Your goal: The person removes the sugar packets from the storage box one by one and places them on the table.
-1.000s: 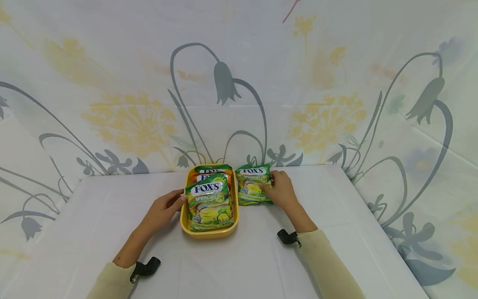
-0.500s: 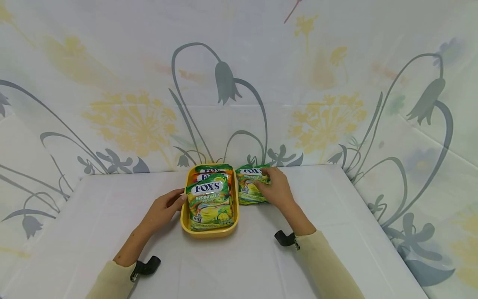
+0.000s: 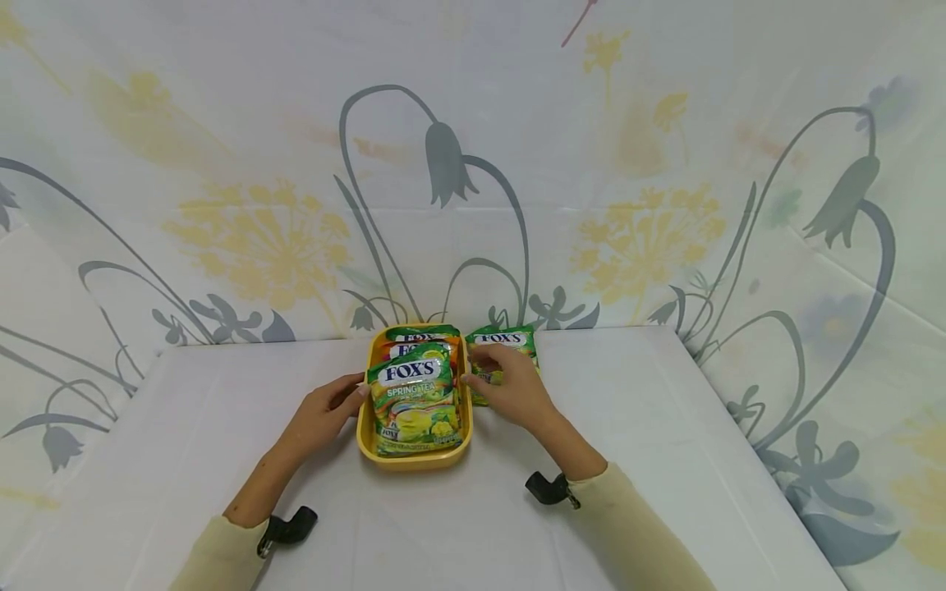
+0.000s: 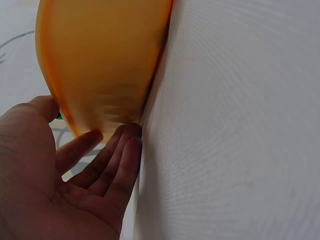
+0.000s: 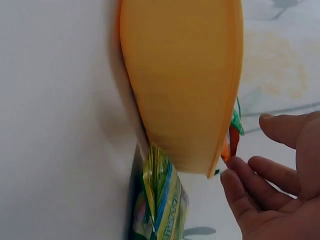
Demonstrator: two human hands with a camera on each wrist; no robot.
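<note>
Left hand [image 3: 323, 414] rests with relaxed fingers against the left wall of the oblong yellow plastic tray [image 3: 364, 435], which holds several stacked green candy packets [image 3: 416, 396]. Right hand [image 3: 510, 390], fingers loose and grasping nothing, hovers over another green candy packet [image 3: 510, 338] lying just right of the tray on the white tablecloth [image 3: 665, 427].
</note>
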